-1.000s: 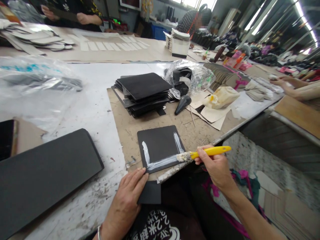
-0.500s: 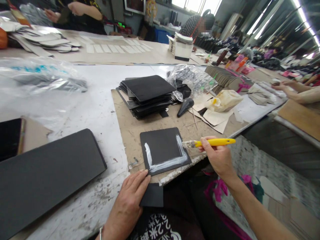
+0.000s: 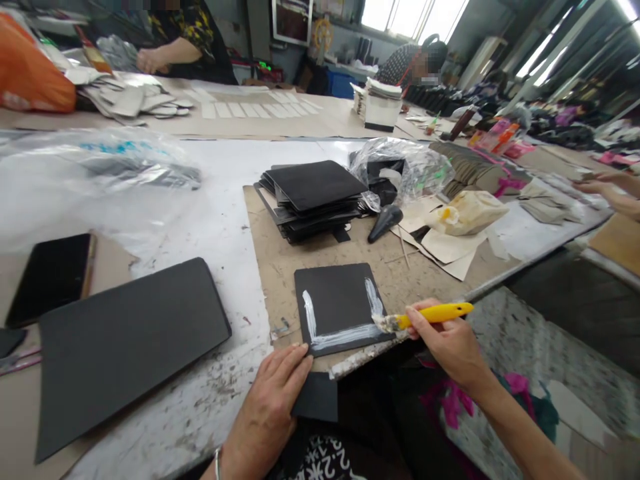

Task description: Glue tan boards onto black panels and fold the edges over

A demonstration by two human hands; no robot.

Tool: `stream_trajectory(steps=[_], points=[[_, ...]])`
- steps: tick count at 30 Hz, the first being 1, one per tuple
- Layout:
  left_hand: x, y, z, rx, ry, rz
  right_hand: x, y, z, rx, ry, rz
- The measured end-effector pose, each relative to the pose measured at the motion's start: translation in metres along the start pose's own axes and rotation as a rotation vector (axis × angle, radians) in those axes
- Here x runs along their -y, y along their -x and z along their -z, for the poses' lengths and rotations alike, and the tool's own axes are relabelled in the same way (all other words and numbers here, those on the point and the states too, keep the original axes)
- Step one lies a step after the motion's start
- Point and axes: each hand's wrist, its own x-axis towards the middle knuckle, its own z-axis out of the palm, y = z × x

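Note:
A black rectangular piece lies on brown board near the table edge, with white paste in a U along its left, bottom and right sides. My right hand grips a yellow-handled brush, its bristles touching the piece's lower right corner. My left hand has its fingertips at the piece's lower left corner. A smaller black piece is beside that hand at the table edge, partly under it; whether the fingers hold it is unclear. Behind lies a stack of black pieces.
At left are a large black panel and a phone. Clear plastic lies behind them. A dark cone-shaped object and a yellowed container sit at right. People work across the table and at far right.
The brush has moved down the right paste stripe to the lower right corner. My left hand keeps its place at the piece's corner. The whole view has shifted slightly.

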Motion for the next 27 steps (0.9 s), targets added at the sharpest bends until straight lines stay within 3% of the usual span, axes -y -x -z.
stream_trajectory(steps=[4,8,11,14,17,22,25,27], points=[[-0.002,-0.001,0.001,0.000,0.016,0.017,0.024,-0.004,-0.017,0.019,-0.147,0.028],[-0.003,-0.003,0.004,0.002,0.032,0.042,0.047,-0.021,-0.061,0.053,-0.327,0.080],[-0.004,-0.005,0.005,-0.020,0.051,0.029,0.052,-0.034,-0.093,0.080,-0.354,0.141],[-0.004,-0.006,0.006,0.001,0.068,0.052,0.051,-0.037,-0.109,0.125,-0.311,0.164],[-0.004,-0.005,0.006,0.021,0.072,0.072,0.050,-0.027,-0.105,0.194,-0.269,0.111],[-0.001,-0.003,0.005,0.004,0.137,0.068,0.052,-0.007,-0.068,0.176,-0.254,-0.029],[-0.002,-0.001,0.008,-0.077,0.322,0.135,0.047,0.001,-0.044,0.084,-0.231,-0.005],[-0.007,-0.002,0.012,-0.127,0.567,0.297,0.042,0.006,-0.033,0.062,-0.204,0.037]])
